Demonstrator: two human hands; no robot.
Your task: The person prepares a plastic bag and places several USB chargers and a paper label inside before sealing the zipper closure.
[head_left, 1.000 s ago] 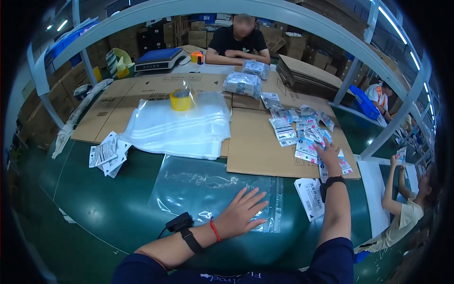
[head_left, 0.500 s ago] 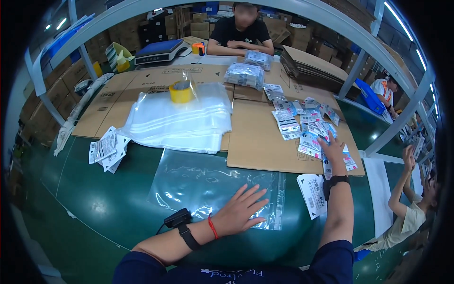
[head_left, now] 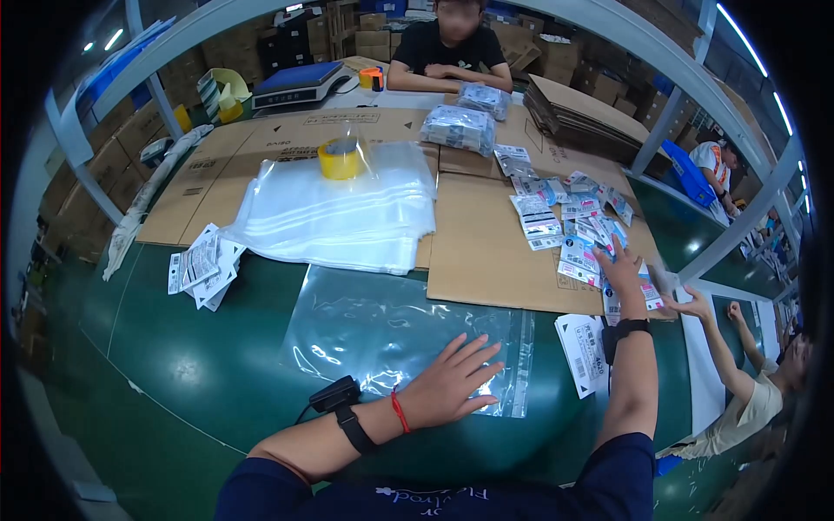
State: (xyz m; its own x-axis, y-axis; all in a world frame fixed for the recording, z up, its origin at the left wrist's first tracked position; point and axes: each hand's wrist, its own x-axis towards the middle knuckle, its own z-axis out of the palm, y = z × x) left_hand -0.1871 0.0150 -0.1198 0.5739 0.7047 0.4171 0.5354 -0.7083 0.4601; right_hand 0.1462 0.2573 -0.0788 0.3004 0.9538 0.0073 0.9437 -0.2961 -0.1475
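My left hand lies flat with its fingers spread on a clear plastic bag, which is laid out on the green table. Over the near part of a loose pile of small printed packets, my right hand reaches out, fingers apart. It seems to touch the packets under it; no packet is visibly gripped. The pile rests on a flat sheet of brown cardboard. Below my right hand, beside my wrist, is a stack of white printed labels.
A stack of clear bags bears a yellow tape roll. More white labels lie left. Filled bags and folded cardboard stand farther back. A co-worker's hand reaches in from the right, near a blurred grey thing.
The view has shifted slightly. The co-worker at right has brought a hand down towards the cardboard's right edge, by the packets. Both my hands stay nearly in place.
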